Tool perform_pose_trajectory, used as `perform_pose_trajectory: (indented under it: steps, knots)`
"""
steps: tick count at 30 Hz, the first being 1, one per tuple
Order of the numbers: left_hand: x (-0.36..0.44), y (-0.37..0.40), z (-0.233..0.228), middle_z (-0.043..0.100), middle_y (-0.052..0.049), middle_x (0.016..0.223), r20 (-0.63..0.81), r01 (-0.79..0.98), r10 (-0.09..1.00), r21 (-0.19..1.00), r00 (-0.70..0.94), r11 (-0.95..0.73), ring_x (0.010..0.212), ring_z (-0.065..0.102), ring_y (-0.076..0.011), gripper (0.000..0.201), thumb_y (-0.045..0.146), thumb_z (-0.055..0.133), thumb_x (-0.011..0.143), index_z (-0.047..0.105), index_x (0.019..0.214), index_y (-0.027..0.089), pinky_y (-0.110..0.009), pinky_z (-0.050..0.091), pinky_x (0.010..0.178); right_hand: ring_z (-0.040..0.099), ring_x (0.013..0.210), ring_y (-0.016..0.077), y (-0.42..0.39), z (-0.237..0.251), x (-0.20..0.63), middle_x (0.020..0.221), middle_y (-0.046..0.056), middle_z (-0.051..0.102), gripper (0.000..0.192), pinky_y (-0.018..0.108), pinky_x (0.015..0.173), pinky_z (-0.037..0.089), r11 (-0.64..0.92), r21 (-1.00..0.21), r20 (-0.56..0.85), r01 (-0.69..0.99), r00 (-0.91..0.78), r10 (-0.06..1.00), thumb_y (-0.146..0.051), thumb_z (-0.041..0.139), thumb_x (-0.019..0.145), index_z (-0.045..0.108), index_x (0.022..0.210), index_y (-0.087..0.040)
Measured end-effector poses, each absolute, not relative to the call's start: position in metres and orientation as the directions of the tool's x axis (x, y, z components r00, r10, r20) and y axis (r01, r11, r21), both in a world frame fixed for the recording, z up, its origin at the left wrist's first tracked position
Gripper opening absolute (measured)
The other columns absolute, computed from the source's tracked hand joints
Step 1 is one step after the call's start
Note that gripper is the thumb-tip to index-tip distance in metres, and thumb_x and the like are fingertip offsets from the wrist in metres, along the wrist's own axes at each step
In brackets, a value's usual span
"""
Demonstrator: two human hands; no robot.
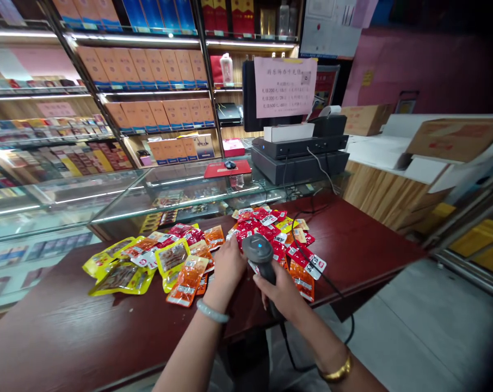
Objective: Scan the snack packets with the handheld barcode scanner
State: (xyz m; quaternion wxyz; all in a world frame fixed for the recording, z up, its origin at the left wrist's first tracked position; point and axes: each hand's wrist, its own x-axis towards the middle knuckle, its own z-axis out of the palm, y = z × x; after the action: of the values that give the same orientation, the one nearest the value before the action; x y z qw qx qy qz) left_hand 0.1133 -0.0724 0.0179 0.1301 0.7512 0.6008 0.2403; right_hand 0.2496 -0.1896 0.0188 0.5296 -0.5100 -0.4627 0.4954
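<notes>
My right hand [285, 288] is wrapped round the handle of a black barcode scanner [258, 249], whose head carries a lit blue light. Close to its left, my left hand [230, 264] has its fingers curled at the edge of the packet pile; what they hold, if anything, is hidden. Red snack packets [266, 219] are heaped just beyond both hands, with orange packets [301, 280] at the right. Left of my left hand lie more orange packets [188, 280] and several yellow snack bags [126, 277] with clear windows.
The dark red counter [59, 337] meets a glass display case [168, 188]. Behind the pile stand a monitor [248, 98] with a pink paper sign [285, 87] and a cash drawer [299, 163]. The scanner's black cable [348, 305] loops over the counter's right edge. Cardboard boxes [454, 139] sit at the right.
</notes>
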Motion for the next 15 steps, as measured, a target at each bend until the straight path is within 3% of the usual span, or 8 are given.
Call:
perform_pose_trajectory:
  steps: [4, 8, 15]
  knots:
    - [0.128, -0.053, 0.017, 0.068, -0.03, 0.131, 0.173, 0.963, 0.98, 0.23, 0.1, -0.139, 0.127, 0.061, -0.0422, 0.063, 0.048, 0.056, 0.096, 0.06, 0.139, 0.002, -0.047, 0.045, 0.106, 0.052, 0.039, 0.014, -0.194, 0.021, 0.266, 0.054, -0.01, 0.054, 0.039, 0.026, 0.041, 0.046, -0.012, -0.998, -0.019, -0.054, 0.132, 0.991, -0.05, 0.073, 0.084, 0.057, 0.106, -0.023]
    - [0.124, -0.032, 0.013, 0.064, -0.026, 0.138, 0.104, 0.964, 0.987, 0.22, 0.127, -0.147, 0.131, 0.057, -0.0424, 0.072, 0.064, 0.061, 0.09, 0.061, 0.137, 0.01, -0.045, 0.043, 0.108, 0.053, 0.04, 0.0127, -0.197, 0.019, 0.274, 0.058, -0.009, 0.056, 0.038, 0.025, 0.042, 0.048, -0.006, -0.997, -0.017, -0.072, 0.146, 0.989, -0.051, 0.073, 0.084, 0.055, 0.102, -0.023]
    - [0.113, -0.02, 0.012, 0.061, -0.025, 0.14, 0.06, 0.963, 0.984, 0.207, 0.166, -0.174, 0.133, 0.056, -0.0412, 0.066, 0.068, 0.074, 0.079, 0.063, 0.119, 0.015, -0.044, 0.043, 0.107, 0.052, 0.039, 0.0118, -0.194, 0.015, 0.275, 0.059, -0.009, 0.058, 0.04, 0.024, 0.04, 0.047, -0.001, -0.997, -0.012, -0.079, 0.14, 0.99, -0.051, 0.072, 0.083, 0.054, 0.105, -0.022]
